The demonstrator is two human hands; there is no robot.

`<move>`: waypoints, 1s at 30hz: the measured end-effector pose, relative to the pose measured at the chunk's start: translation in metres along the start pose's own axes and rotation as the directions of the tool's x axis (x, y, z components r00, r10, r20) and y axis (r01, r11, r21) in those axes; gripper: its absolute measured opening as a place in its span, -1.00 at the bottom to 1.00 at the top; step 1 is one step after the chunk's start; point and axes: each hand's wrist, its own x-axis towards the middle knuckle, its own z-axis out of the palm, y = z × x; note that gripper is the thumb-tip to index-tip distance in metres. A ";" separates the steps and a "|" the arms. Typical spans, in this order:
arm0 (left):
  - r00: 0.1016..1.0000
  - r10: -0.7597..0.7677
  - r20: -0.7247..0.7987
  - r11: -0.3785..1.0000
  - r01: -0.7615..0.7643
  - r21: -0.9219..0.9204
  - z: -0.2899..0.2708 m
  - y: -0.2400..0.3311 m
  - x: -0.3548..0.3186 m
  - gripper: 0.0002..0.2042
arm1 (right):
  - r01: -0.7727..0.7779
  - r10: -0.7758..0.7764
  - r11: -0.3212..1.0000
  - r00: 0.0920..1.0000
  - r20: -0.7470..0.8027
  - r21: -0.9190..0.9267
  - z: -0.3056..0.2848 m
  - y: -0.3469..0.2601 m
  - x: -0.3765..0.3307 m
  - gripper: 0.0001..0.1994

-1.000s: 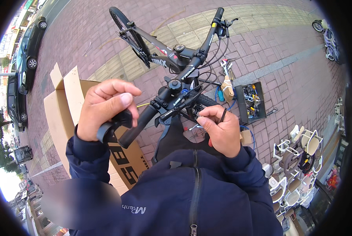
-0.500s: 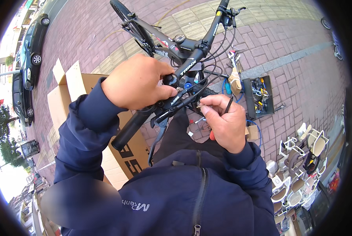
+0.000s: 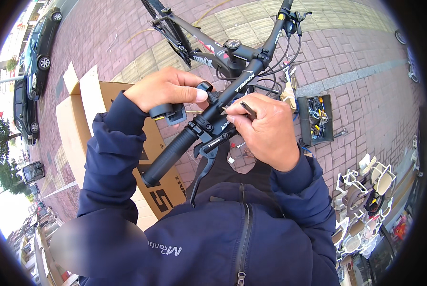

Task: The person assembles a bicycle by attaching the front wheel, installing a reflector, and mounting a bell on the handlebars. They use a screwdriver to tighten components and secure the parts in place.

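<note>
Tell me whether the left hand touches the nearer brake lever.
Apart: the head view shows the black handlebar grip between the left hand and the nearer brake lever.

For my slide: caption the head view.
Left hand holds black rounded part, right hand slim dark rod, at a black tubular bicycle handlebar.

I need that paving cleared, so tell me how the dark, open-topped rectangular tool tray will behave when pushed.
The dark, rectangular tool tray is probably heavy for its size, holding jumbled, metal-looking tools. Its boxy shape, resting on reddish brick paving, suggests scraping along rather than rolling. Its open top means contents might spill if tipped.
</note>
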 end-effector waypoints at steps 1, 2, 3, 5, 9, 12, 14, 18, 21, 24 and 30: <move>1.000 0.013 0.002 0.999 -0.013 -0.041 0.000 -0.003 0.000 -0.71 | -0.013 0.013 1.000 1.000 -0.002 0.001 0.001 0.001 0.001 -0.88; 1.000 0.013 0.004 0.999 -0.013 -0.040 0.000 -0.005 0.001 -0.70 | -0.013 0.014 0.999 1.000 -0.018 0.034 0.002 0.002 0.002 -0.89; 1.000 0.013 0.006 0.999 -0.012 -0.038 0.000 -0.006 0.001 -0.69 | -0.017 0.018 0.998 1.000 -0.022 0.053 0.003 0.003 0.003 -0.89; 1.000 0.013 0.013 0.999 -0.013 -0.029 -0.001 -0.008 0.002 -0.69 | -0.025 0.028 0.996 0.999 -0.029 0.090 0.005 0.004 0.003 -0.89; 1.000 0.001 0.026 1.000 -0.001 0.013 -0.004 -0.009 0.001 -0.67 | -0.010 0.010 1.000 1.000 -0.023 0.018 0.006 0.003 0.003 -0.89; 0.999 0.014 0.037 1.000 -0.013 -0.011 -0.003 -0.010 0.002 -0.67 | -0.019 0.019 1.000 1.000 -0.015 -0.012 0.006 0.001 0.005 -0.88; 0.999 0.029 0.038 0.997 -0.026 -0.075 -0.001 -0.010 0.003 -0.68 | -0.039 0.039 0.999 0.999 -0.017 0.004 0.006 0.000 0.007 -0.87; 0.999 -0.030 0.023 0.987 0.033 -0.159 -0.001 -0.009 0.003 -0.69 | -0.061 0.062 0.997 0.998 0.012 -0.037 0.007 -0.002 0.009 -0.87; 1.000 -0.031 0.002 0.985 0.030 -0.170 0.000 -0.010 0.003 -0.69 | -0.020 0.020 0.994 1.000 -0.003 -0.111 0.008 -0.002 0.010 -0.88; 1.000 0.000 -0.006 0.984 -0.001 -0.176 0.001 -0.013 0.004 -0.70 | -0.009 0.010 0.993 1.000 0.005 -0.118 0.008 -0.002 0.009 -0.89; 1.000 -0.014 0.003 0.990 0.015 -0.138 -0.001 -0.015 0.003 -0.71 | -0.013 0.012 0.998 1.000 -0.025 -0.061 0.008 -0.001 0.009 -0.89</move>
